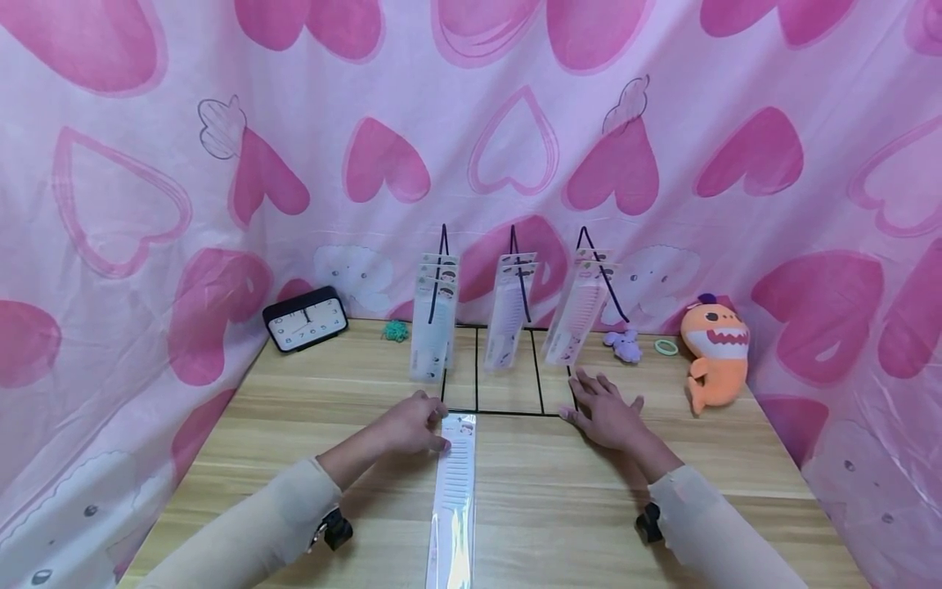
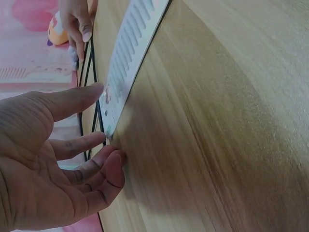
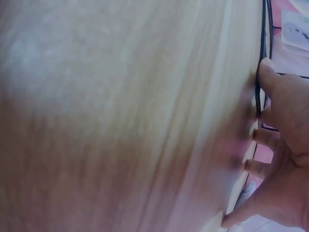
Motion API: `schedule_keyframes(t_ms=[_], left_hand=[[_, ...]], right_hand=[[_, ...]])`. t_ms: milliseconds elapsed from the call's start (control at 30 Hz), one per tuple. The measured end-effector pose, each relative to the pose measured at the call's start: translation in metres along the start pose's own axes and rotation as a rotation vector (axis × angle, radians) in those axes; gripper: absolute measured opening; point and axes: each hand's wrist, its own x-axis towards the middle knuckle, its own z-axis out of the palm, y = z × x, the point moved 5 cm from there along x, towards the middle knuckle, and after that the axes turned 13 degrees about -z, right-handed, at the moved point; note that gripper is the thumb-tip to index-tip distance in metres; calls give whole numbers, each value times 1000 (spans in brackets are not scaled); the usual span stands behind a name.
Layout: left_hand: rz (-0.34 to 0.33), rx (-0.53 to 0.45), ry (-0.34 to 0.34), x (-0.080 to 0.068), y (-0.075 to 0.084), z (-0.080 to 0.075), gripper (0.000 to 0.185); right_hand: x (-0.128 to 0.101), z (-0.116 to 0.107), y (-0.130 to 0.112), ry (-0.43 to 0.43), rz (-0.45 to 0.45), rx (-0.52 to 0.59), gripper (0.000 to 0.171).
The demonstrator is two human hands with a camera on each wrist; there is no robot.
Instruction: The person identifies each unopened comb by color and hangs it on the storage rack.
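A long packaged comb [image 1: 456, 474] lies on the wooden table, its printed header at the rack's front bar. At its header end is my left hand [image 1: 414, 425], thumb and index finger apart and close to the card. In the left wrist view, the index fingertip meets a corner of the comb pack [image 2: 129, 58]; the other fingers bend loosely. My right hand [image 1: 607, 411] spreads its fingers over the front right corner of the black wire rack [image 1: 508, 413]. The right wrist view shows its thumb against the wire. Packaged combs [image 1: 434, 327] hang in three groups from the rack's hooks.
A black-framed clock [image 1: 305, 319] stands at the back left, with a green tangled item [image 1: 395, 330] beside it. Right of the rack are a purple plush piece [image 1: 624, 346], a pale green ring [image 1: 666, 348] and an orange shark toy [image 1: 715, 356]. A heart-patterned curtain [image 1: 515, 123] surrounds the table.
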Motion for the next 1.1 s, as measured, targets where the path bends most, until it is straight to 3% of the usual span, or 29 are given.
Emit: schedule_keyframes(t_ms=[333,700,1100], left_hand=[[-16,81,41,-2,3,7,69],[-5,142,89,-1,3,9,63],[24,95,78,-2,3,10,63]], right_hand=[[1,3,1,1,-3,-4,77],[1,3,2,6,0,3,78],[0,2,2,28,-7,2,78]])
